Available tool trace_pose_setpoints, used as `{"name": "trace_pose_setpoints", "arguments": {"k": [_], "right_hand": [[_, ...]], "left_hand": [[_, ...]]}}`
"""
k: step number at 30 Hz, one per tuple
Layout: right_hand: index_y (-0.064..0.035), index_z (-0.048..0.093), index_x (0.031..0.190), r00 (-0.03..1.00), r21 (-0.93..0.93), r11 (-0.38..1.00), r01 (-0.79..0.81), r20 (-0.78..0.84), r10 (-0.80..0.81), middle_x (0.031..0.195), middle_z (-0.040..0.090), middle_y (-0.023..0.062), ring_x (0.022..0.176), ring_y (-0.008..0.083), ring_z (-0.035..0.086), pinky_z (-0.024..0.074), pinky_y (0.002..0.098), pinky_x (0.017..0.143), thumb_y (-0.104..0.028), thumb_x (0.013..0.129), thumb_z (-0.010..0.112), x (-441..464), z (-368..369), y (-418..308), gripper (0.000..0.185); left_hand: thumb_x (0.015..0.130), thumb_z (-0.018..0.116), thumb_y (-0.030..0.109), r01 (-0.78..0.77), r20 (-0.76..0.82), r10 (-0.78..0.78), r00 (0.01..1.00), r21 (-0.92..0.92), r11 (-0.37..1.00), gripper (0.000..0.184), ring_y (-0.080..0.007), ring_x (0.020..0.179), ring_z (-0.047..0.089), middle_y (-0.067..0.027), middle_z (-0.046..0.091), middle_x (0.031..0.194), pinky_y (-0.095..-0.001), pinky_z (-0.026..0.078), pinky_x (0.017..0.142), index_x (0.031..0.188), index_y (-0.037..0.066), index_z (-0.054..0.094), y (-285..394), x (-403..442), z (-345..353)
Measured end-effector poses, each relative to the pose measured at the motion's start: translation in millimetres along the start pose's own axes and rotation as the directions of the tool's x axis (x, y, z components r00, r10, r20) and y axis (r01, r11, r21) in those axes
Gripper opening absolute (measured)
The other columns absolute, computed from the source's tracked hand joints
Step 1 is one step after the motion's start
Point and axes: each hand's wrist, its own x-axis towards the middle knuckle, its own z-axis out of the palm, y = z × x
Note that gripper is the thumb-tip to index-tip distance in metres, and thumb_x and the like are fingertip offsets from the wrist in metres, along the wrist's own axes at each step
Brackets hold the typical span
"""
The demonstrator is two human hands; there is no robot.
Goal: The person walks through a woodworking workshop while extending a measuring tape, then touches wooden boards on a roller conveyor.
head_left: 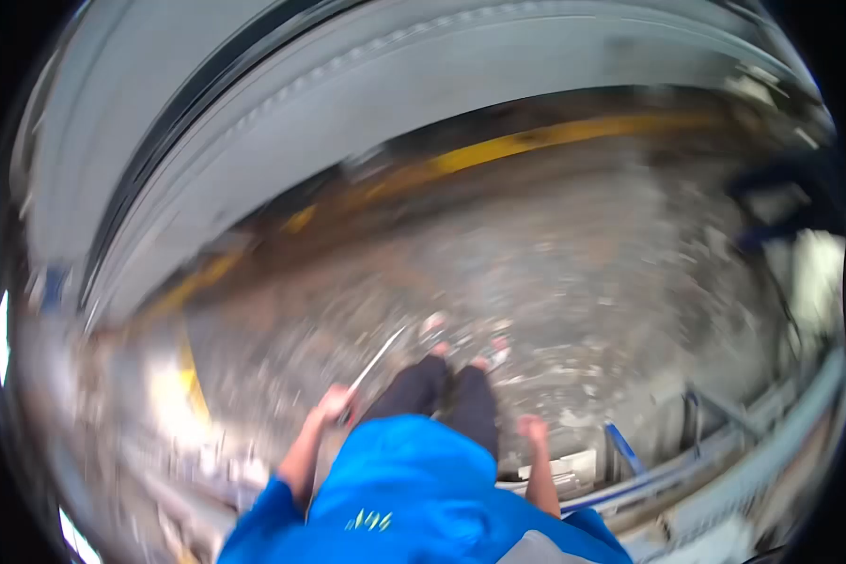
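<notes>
My left hand [334, 402] is closed around the lower end of a long thin metal rod [378, 361]. The rod points up and to the right, away from my body, and a dark part shows by my palm, perhaps its handle. My right hand [533, 428] hangs at my right side, near a pale flat piece [573, 467] behind it. Motion blur smears its fingers, and I see nothing in it.
Small debris litters the grey floor [573, 254]. A large grey machine or panel [367, 113] curves across the far side, with a yellow floor line [526, 141] along it. A metal frame with a blue bar [625, 448] is at right. Dark blurred shapes [799, 197] are far right.
</notes>
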Motion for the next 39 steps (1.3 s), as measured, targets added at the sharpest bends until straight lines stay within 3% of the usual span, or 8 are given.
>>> {"name": "trace_pose_setpoints", "arguments": {"k": [1, 2, 3, 5, 7, 28, 36, 39], "right_hand": [[-0.0011, 0.058, 0.080, 0.997, -0.149, 0.986, -0.081, 0.000, 0.082, 0.065, 0.057, 0.0088, 0.053, 0.0164, 0.054, 0.0447, 0.0285, 0.045, -0.004, 0.075, 0.043, 9.7, -6.9, 16.0, 0.016], [-0.0017, 0.059, 0.081, 0.972, -0.561, 0.794, 0.234, 0.137, -0.190, 0.065, 0.057, 0.0086, 0.053, 0.0172, 0.055, 0.0442, 0.0280, 0.044, -0.006, 0.076, 0.044, 11.9, -12.0, 35.9, 0.016], [-0.0027, 0.060, 0.084, 0.931, 0.108, 0.925, -0.364, 0.001, 0.366, 0.068, 0.059, 0.0082, 0.053, 0.0164, 0.056, 0.0448, 0.0273, 0.045, -0.008, 0.077, 0.045, -0.8, -6.9, 13.5, 0.017], [-0.0032, 0.060, 0.086, 0.932, -0.034, 0.936, -0.349, -0.119, 0.343, 0.071, 0.060, 0.0078, 0.053, 0.0143, 0.056, 0.0450, 0.0261, 0.045, -0.010, 0.077, 0.045, -13.6, 1.2, -6.8, 0.019], [-0.0031, 0.060, 0.086, 0.947, 0.002, 0.961, -0.278, -0.166, 0.274, 0.071, 0.060, 0.0079, 0.053, 0.0139, 0.056, 0.0450, 0.0258, 0.045, -0.010, 0.077, 0.045, -15.6, -5.2, -25.9, 0.019], [-0.0066, 0.062, 0.082, 0.895, 0.083, 0.957, -0.277, -0.341, 0.288, 0.074, 0.063, 0.0080, 0.058, 0.0149, 0.059, 0.0483, 0.0260, 0.050, -0.012, 0.075, 0.049, -68.3, 31.2, 20.6, 0.015], [-0.0067, 0.062, 0.083, 0.898, 0.158, 0.962, -0.223, -0.350, 0.266, 0.074, 0.063, 0.0080, 0.059, 0.0140, 0.059, 0.0483, 0.0254, 0.051, -0.012, 0.076, 0.048, -72.7, 51.3, 30.3, 0.017], [-0.0067, 0.062, 0.084, 0.898, 0.176, 0.965, -0.196, -0.362, 0.248, 0.074, 0.063, 0.0080, 0.059, 0.0137, 0.059, 0.0483, 0.0253, 0.051, -0.012, 0.077, 0.047, -76.1, 56.5, 31.3, 0.018]], "left_hand": [[0.087, 0.035, 0.038, 0.074, -0.005, -0.074, 0.997, -0.021, 0.997, 0.052, -0.0153, 0.046, 0.052, -0.0067, 0.054, 0.048, -0.0313, 0.042, 0.047, 0.052, 0.005, 0.055, -5.1, 3.7, 4.7], [0.086, 0.036, 0.037, 0.042, 0.003, -0.042, 0.999, -0.020, 0.999, 0.050, -0.0148, 0.049, 0.054, -0.0076, 0.057, 0.051, -0.0313, 0.043, 0.050, 0.055, 0.004, 0.057, -12.8, 7.9, 5.9], [0.086, 0.038, 0.035, -0.014, -0.059, 0.019, 0.998, 0.081, 0.997, 0.047, -0.0157, 0.053, 0.056, -0.0087, 0.059, 0.056, -0.0319, 0.045, 0.053, 0.059, 0.003, 0.059, -28.0, 15.3, 9.2], [0.084, 0.045, 0.030, 0.161, -0.148, -0.124, 0.981, 0.277, 0.947, 0.039, -0.0174, 0.055, 0.057, -0.0085, 0.059, 0.057, -0.0320, 0.045, 0.054, 0.064, 0.001, 0.062, -12.1, 17.3, 11.5], [0.084, 0.045, 0.030, 0.185, -0.110, -0.184, 0.977, -0.006, 0.983, 0.040, -0.0169, 0.054, 0.056, -0.0079, 0.059, 0.057, -0.0318, 0.045, 0.054, 0.065, 0.000, 0.063, 26.9, 0.3, 18.5], [0.085, 0.045, 0.029, -0.025, 0.029, 0.024, 0.999, 0.053, 0.998, 0.039, -0.0124, 0.053, 0.052, -0.0073, 0.059, 0.060, -0.0287, 0.043, 0.053, 0.070, -0.003, 0.063, 0.4, 91.4, -27.3], [0.082, 0.045, 0.040, -0.254, 0.034, 0.363, 0.931, 0.775, 0.579, 0.044, -0.0189, 0.064, 0.056, -0.0149, 0.058, 0.065, -0.0371, 0.041, 0.060, 0.073, 0.000, 0.060, -43.7, 105.8, -62.7], [0.083, 0.045, 0.036, -0.010, -0.144, 0.085, 0.986, 0.460, 0.888, 0.043, -0.0200, 0.064, 0.056, -0.0142, 0.059, 0.066, -0.0359, 0.041, 0.058, 0.068, -0.002, 0.060, -5.2, 88.5, -50.5]]}}
